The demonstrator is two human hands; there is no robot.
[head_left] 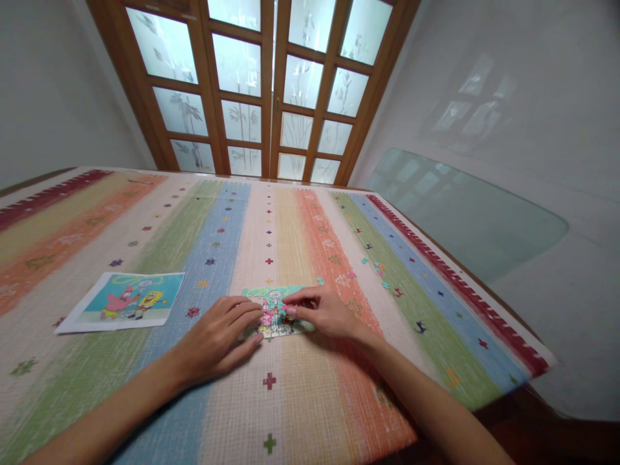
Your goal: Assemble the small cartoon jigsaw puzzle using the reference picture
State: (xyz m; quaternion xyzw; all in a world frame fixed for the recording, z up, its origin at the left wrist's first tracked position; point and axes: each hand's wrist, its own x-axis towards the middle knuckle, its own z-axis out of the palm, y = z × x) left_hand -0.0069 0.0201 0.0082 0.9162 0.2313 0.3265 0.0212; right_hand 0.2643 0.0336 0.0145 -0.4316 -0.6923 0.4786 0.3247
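Note:
A small jigsaw puzzle (275,330) with cartoon figures lies flat on the table, partly covered by both hands. My left hand (225,332) rests over its left side, fingers stretched out and lightly bent, with the fingertips touching the puzzle. Thumb and forefinger of my right hand (323,311) pinch a small puzzle piece (284,309), pink and teal, just over the puzzle's middle. Whether that piece touches the board, I cannot tell. To the left lies a printed picture (133,300) of the cartoon figures on white paper.
Several loose puzzle pieces (386,285) lie to the right, past my right hand. One teal piece (320,281) sits near the puzzle's upper right corner. A striped tablecloth (271,413) covers the table. Beyond it stand wooden doors (270,129) with glass panes, and a wall on the right.

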